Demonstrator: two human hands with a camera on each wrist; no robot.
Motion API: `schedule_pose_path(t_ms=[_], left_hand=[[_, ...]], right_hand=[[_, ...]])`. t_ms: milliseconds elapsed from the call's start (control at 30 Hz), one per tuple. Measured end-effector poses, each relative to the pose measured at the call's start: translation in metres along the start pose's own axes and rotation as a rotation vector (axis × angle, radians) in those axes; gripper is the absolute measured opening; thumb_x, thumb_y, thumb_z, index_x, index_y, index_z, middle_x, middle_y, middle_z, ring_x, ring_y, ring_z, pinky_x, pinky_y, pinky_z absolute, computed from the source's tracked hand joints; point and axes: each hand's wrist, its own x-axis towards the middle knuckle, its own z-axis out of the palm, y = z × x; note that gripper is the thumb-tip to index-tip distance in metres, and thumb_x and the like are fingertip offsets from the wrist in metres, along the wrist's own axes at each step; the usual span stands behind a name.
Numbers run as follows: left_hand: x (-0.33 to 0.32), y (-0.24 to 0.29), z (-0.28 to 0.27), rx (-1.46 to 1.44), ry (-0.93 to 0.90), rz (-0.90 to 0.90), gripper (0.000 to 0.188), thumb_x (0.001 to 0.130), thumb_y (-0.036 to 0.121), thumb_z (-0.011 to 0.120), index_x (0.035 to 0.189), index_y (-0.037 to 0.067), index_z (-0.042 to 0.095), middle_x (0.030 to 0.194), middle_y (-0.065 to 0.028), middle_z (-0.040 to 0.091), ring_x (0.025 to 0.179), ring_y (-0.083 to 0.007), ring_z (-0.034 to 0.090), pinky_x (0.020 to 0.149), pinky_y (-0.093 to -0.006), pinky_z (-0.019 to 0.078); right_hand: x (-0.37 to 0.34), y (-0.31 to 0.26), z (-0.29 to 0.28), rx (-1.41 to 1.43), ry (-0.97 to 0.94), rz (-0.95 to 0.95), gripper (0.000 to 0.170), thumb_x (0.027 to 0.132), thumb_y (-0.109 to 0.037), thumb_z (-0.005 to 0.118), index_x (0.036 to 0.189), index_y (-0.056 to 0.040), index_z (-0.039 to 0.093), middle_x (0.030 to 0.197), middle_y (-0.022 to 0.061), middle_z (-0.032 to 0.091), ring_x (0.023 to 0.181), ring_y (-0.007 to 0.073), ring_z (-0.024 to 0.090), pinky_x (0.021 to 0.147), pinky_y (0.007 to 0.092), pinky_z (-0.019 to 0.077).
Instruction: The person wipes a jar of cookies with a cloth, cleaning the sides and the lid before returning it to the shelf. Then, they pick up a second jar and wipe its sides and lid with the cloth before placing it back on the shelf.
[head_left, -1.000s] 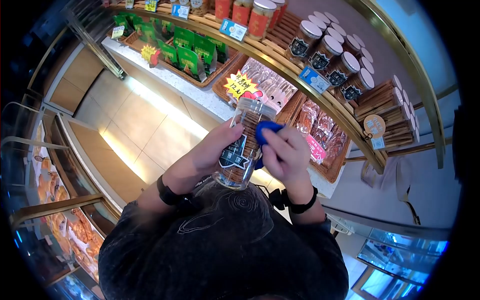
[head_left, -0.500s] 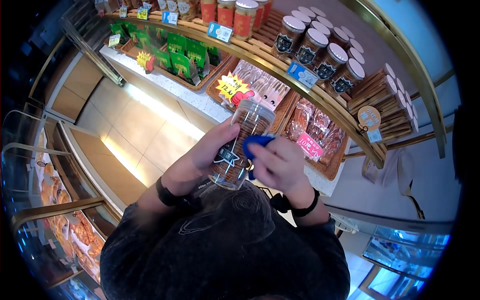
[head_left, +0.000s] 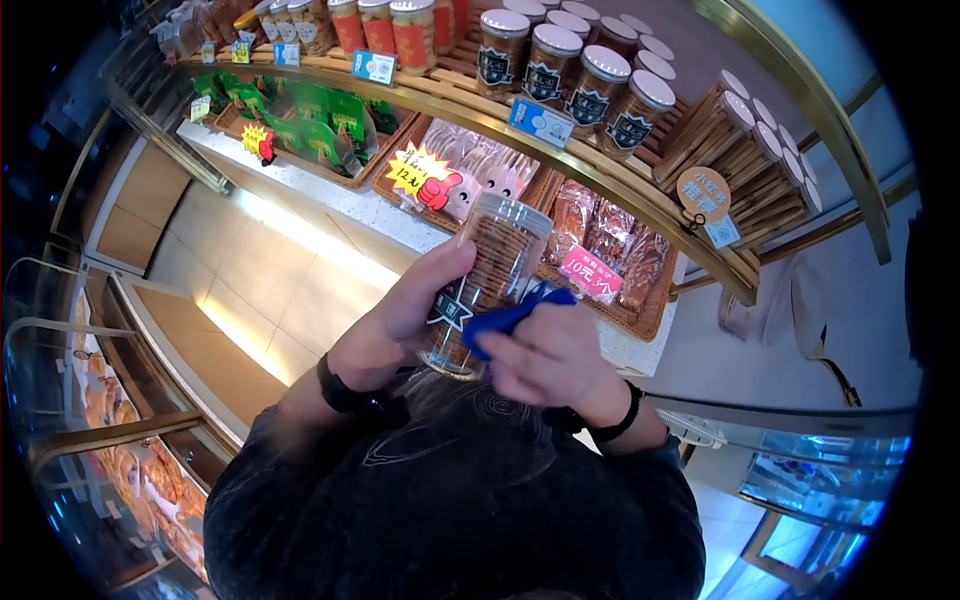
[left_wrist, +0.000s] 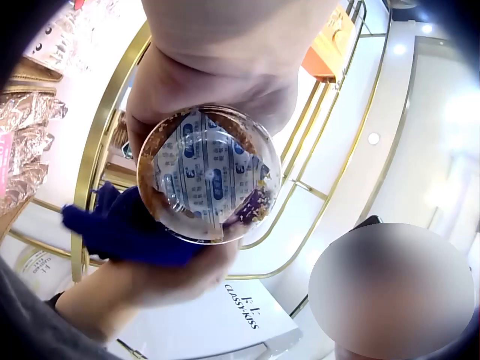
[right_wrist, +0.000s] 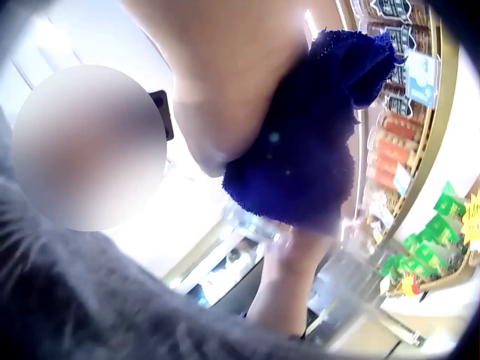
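Note:
In the head view my left hand (head_left: pixel 432 290) grips a clear screw-lid jar (head_left: pixel 502 255) of stacked brown biscuits, tilted before my chest. Its thumb lies along the jar's side, above a dark label (head_left: pixel 450 308). My right hand (head_left: pixel 555 352) pinches a blue cloth (head_left: pixel 512 318) against the lower right side of the jar. The left wrist view looks at the jar's round base, where a printed white packet (left_wrist: pixel 210 169) and crumbs show through. Fuzzy-edged, the cloth (right_wrist: pixel 300 150) hangs below my right hand in the right wrist view and hides most of the jar.
Ahead, a wooden shelf with a brass edge (head_left: pixel 480 128) bears several labelled jars (head_left: pixel 585 95). Wicker baskets below hold green packets (head_left: pixel 330 115) and wrapped pastries (head_left: pixel 610 235). A glass case of baked goods (head_left: pixel 140 450) stands at the left. Tongs (head_left: pixel 825 345) hang at the right.
My right hand and the cloth have slid down the jar from near its upper part toward its base. The left hand keeps its hold. The shelves have shifted up and left in view.

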Motion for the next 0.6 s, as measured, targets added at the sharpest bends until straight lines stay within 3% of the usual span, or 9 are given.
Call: schedule_pose_path(t_ms=[67, 133, 267, 333, 367, 467, 533, 600], left_hand=[[0.008, -0.007, -0.014, -0.124, -0.216, -0.080, 0.061, 0.092, 0.043, 0.046, 0.131, -0.002, 0.039, 0.117, -0.0170, 0.057, 0.103, -0.0241, 0.060, 0.091, -0.0346, 0.0487], [0.012, -0.011, -0.002, -0.130, -0.184, -0.080, 0.061, 0.091, 0.045, 0.045, 0.131, -0.002, 0.041, 0.116, -0.0187, 0.058, 0.103, -0.0266, 0.061, 0.090, -0.0376, 0.0498], [0.012, -0.015, 0.014, -0.073, -0.072, -0.114, 0.061, 0.092, 0.046, 0.042, 0.130, -0.002, 0.043, 0.117, -0.0193, 0.058, 0.106, -0.0274, 0.060, 0.092, -0.0392, 0.0487], [0.014, -0.013, 0.017, -0.365, -0.307, -0.139, 0.061, 0.092, 0.046, 0.041, 0.130, -0.002, 0.043, 0.119, -0.0187, 0.058, 0.106, -0.0271, 0.060, 0.095, -0.0377, 0.0466], [0.014, -0.013, 0.026, -0.165, -0.074, -0.144, 0.061, 0.093, 0.046, 0.041, 0.130, -0.002, 0.043, 0.117, -0.0184, 0.059, 0.100, -0.0268, 0.062, 0.089, -0.0375, 0.0503], [0.022, -0.014, 0.020, -0.038, -0.062, -0.117, 0.060, 0.093, 0.047, 0.041, 0.128, -0.001, 0.045, 0.115, -0.0180, 0.059, 0.096, -0.0256, 0.063, 0.085, -0.0363, 0.0519], [0.025, -0.013, 0.023, -0.055, -0.125, -0.097, 0.056, 0.095, 0.044, 0.040, 0.127, -0.001, 0.046, 0.113, -0.0164, 0.059, 0.095, -0.0239, 0.063, 0.084, -0.0357, 0.0516], [0.027, -0.013, 0.031, -0.001, 0.005, -0.131, 0.052, 0.096, 0.041, 0.038, 0.127, 0.000, 0.046, 0.114, -0.0145, 0.059, 0.097, -0.0222, 0.063, 0.085, -0.0350, 0.0512]], right_hand=[[-0.009, -0.012, -0.002, 0.132, -0.079, -0.061, 0.037, 0.061, -0.011, 0.073, 0.097, -0.0107, 0.068, 0.065, -0.0023, 0.040, 0.050, 0.0137, 0.046, 0.043, 0.0272, 0.0360], [-0.010, -0.007, -0.012, 0.103, -0.076, -0.059, 0.037, 0.061, -0.012, 0.073, 0.097, -0.0111, 0.068, 0.065, -0.0024, 0.042, 0.050, 0.0139, 0.046, 0.043, 0.0279, 0.0365], [-0.016, 0.018, -0.030, -0.197, 0.167, 0.153, 0.038, 0.059, -0.008, 0.072, 0.096, -0.0107, 0.068, 0.067, -0.0012, 0.047, 0.052, 0.0161, 0.050, 0.042, 0.0282, 0.0365], [-0.018, 0.021, -0.030, -0.211, 0.180, 0.147, 0.037, 0.061, -0.012, 0.072, 0.097, -0.0103, 0.067, 0.066, -0.0016, 0.045, 0.052, 0.0147, 0.048, 0.042, 0.0278, 0.0362], [-0.016, 0.017, -0.032, -0.209, 0.187, 0.142, 0.037, 0.061, -0.012, 0.072, 0.097, -0.0103, 0.067, 0.066, -0.0016, 0.045, 0.052, 0.0147, 0.048, 0.042, 0.0278, 0.0362], [-0.019, -0.007, -0.031, 0.014, -0.113, -0.069, 0.037, 0.064, -0.018, 0.073, 0.099, -0.0101, 0.067, 0.065, -0.0026, 0.039, 0.052, 0.0125, 0.044, 0.043, 0.0262, 0.0354], [-0.018, -0.007, -0.035, 0.014, -0.130, -0.115, 0.038, 0.063, -0.018, 0.073, 0.100, -0.0101, 0.067, 0.066, -0.0027, 0.040, 0.052, 0.0125, 0.043, 0.044, 0.0260, 0.0356], [-0.017, 0.002, -0.042, -0.032, -0.113, -0.059, 0.038, 0.063, -0.018, 0.073, 0.099, -0.0099, 0.067, 0.066, -0.0026, 0.041, 0.052, 0.0124, 0.044, 0.044, 0.0261, 0.0358]])
